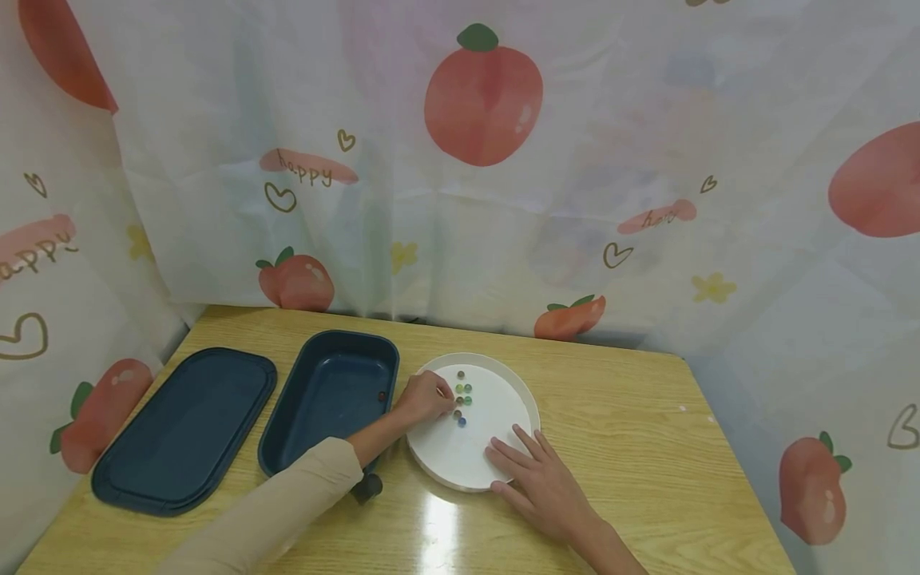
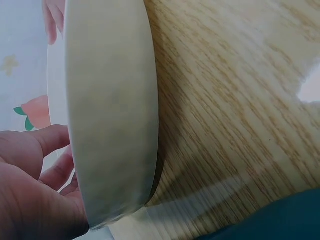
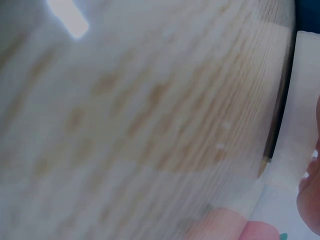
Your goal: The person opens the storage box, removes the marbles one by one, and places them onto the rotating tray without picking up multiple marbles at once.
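Note:
A round white tray [image 1: 496, 399] with a raised rim lies on the table. Several small glass marbles [image 1: 468, 388], greenish, brown and blue, sit in a loose cluster on its left half. My left hand [image 1: 426, 398] reaches over the tray's left rim, its curled fingertips right at the marbles; whether they pinch one is hidden. From the left wrist view, that hand [image 2: 37, 172] shows beside the tray's side wall [image 2: 112, 110]. With fingers spread, my right hand [image 1: 535, 479] rests at the tray's front right rim; only a sliver of it [image 3: 310, 200] appears in the right wrist view.
Left of the tray stands a deep dark-blue rectangular box [image 1: 327, 391], one small brown marble [image 1: 382, 396] inside. Farther left lies a flat dark-blue lid [image 1: 187, 431]. Beside my left forearm is a small black round object [image 1: 368, 487]. A fruit-printed curtain [image 1: 474, 239] hangs behind the wooden table [image 1: 611, 423].

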